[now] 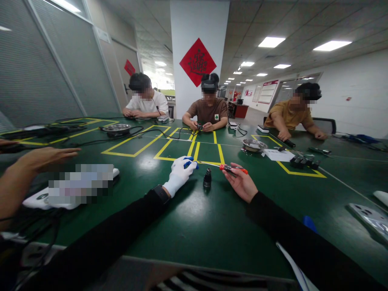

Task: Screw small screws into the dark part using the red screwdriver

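My left hand [181,173] wears a white glove with blue fingertips. Its fingers are curled together above the green table [194,226], and whatever they hold is too small to make out. A screwdriver [233,168] with a red and black handle rests in the bare fingers of my right hand [241,182]. Its thin shaft points left, with the tip close to the gloved fingertips. Between my hands, nearer to me, a black stepped cylindrical part [207,178] stands upright on the table.
Yellow tape rectangles [136,154] mark the table. Metal bowls [254,145] stand at left and right, with several black parts [304,161] beside a white paper [278,155]. A phone [368,218] lies far right. Several people sit around; a co-worker's hand [45,158] reaches in from the left.
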A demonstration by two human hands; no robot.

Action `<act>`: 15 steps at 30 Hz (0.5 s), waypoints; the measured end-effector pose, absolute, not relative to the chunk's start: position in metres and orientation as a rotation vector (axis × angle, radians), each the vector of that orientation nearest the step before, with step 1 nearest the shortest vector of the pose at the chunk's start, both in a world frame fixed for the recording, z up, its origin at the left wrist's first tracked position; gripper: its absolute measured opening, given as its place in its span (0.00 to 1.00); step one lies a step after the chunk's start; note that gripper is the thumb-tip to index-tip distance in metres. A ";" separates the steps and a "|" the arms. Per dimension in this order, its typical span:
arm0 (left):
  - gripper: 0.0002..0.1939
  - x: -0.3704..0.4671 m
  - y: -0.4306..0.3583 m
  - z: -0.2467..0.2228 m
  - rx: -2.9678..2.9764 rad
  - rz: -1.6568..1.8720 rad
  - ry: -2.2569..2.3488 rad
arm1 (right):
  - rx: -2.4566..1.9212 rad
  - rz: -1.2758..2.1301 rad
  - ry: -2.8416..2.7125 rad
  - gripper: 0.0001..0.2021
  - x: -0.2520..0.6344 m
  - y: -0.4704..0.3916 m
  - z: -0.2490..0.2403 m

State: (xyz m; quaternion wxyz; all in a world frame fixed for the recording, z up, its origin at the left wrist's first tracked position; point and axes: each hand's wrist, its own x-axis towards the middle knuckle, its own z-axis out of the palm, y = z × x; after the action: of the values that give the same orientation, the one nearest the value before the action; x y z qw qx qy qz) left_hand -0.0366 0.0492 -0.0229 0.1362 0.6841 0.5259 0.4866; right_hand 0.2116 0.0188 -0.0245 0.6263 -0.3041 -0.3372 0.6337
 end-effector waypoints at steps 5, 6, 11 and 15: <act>0.17 -0.035 0.046 -0.024 1.859 1.540 1.457 | -0.887 1.164 -1.174 0.13 0.202 0.015 -0.026; 0.17 -0.034 0.045 -0.024 1.837 1.560 1.439 | -0.959 1.023 -1.305 0.11 0.200 0.013 -0.026; 0.14 -0.024 0.027 -0.018 1.740 1.737 1.375 | -1.167 0.510 -1.890 0.11 0.192 -0.001 -0.026; 0.13 -0.017 0.003 -0.009 1.776 1.716 1.217 | -1.286 0.264 -2.040 0.09 0.185 -0.011 -0.022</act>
State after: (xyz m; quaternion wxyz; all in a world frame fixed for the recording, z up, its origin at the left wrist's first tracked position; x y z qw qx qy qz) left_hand -0.0174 0.0032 -0.0091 0.1931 0.6329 0.4338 0.6115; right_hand 0.1848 -0.0112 -0.0221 0.3505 -0.4965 -0.7876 0.1021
